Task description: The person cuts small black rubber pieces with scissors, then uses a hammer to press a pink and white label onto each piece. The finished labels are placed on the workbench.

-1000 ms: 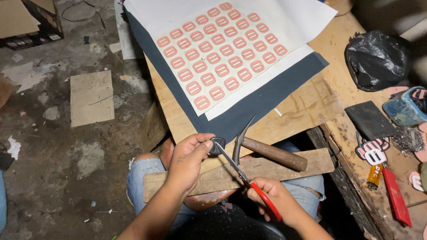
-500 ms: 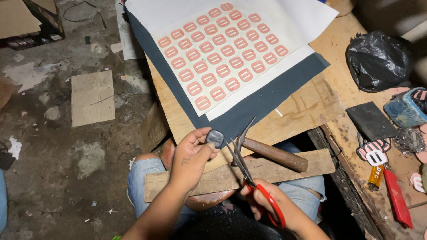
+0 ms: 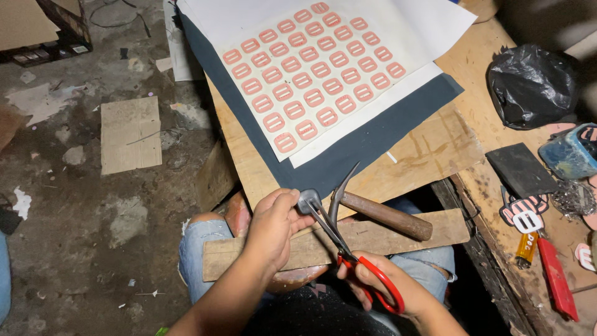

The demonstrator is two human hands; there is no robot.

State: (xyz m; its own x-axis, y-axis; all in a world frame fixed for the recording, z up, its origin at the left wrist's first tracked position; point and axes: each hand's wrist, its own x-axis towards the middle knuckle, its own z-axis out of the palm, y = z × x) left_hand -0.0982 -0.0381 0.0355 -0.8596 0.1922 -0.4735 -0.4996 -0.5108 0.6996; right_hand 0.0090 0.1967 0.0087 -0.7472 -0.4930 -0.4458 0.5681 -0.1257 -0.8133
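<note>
Wooden board (image 3: 435, 155): the largest surface, extending up and away from both hands, its near edge just above the left hand (image 3: 272, 225). On it lies a dark grey sheet (image 3: 348, 149), with white sheets on top; the uppermost white sheet (image 3: 323, 68) carries rows of small pink rounded labels (image 3: 311, 68). All of this lies beyond the hands, toward the top of the view.

A flat wooden plank (image 3: 379, 236) runs across the person's lap, directly under and between the two hands. A hammer (image 3: 373, 211) with a wooden handle rests on it, its claw head just right of the left hand's fingertips and its handle extending right, above the right hand (image 3: 379, 286).

A black plastic bag (image 3: 532, 84) sits far up and right of the right hand. A dark flat block (image 3: 519, 169) and a red-handled tool (image 3: 553, 274) lie to the right of the right hand on the bench edge.

The right hand is closed through the red loops of a pair of scissors (image 3: 348, 249), gripping them. The blades point up and left toward the left hand.

The left hand is closed, fingers and thumb pinched on a small grey piece (image 3: 309, 200). The piece sits at the left fingertips, touching the scissor blade tips, just beside the hammer head.
</note>
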